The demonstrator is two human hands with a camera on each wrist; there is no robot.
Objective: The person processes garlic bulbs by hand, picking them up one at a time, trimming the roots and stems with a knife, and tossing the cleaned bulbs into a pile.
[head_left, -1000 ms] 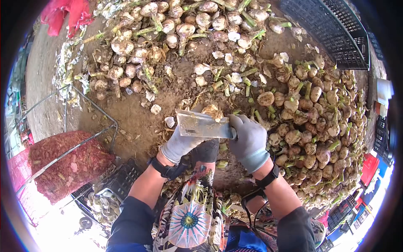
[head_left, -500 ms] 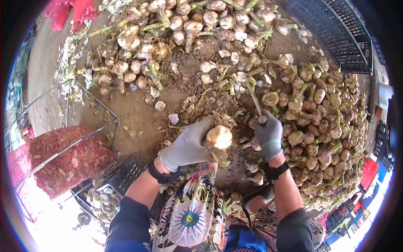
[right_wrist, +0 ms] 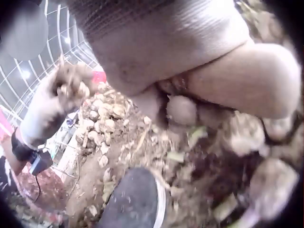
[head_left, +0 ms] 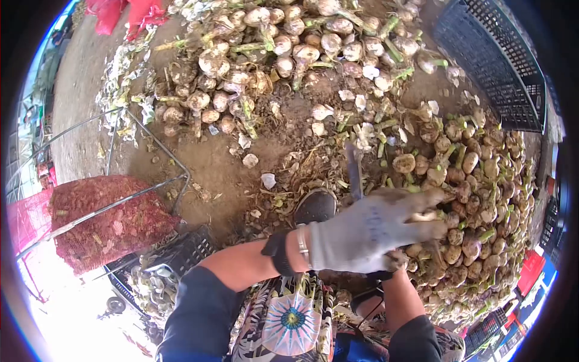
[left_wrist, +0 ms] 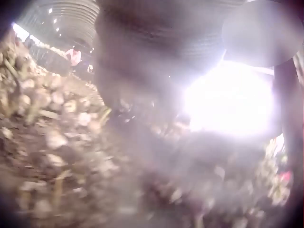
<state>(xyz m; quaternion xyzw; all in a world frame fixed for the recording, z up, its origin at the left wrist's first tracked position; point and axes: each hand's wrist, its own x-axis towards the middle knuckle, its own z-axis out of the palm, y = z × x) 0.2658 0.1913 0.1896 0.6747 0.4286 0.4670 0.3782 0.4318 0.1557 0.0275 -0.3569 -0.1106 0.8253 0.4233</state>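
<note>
My gloved left hand reaches across to the right, its soiled fingers curled round what looks like a pale garlic bulb, blurred and partly hidden. The right wrist view shows this left hand off to the left. My gloved right hand grips a knife handle, whose round end shows below the fingers. From above, the left hand covers most of the right one; the knife's blade points up and away beyond the gloves. The left wrist view is blurred and glaring.
Garlic heaps lie at the top and right. A black crate stands upper right. On the left are a red mesh sack and a metal frame. A shoe is just beyond the left forearm.
The left hand has swung right from in front of the body and now overlaps the right hand. The blade, across the bulb at first, now points away. The head view has shifted slightly.
</note>
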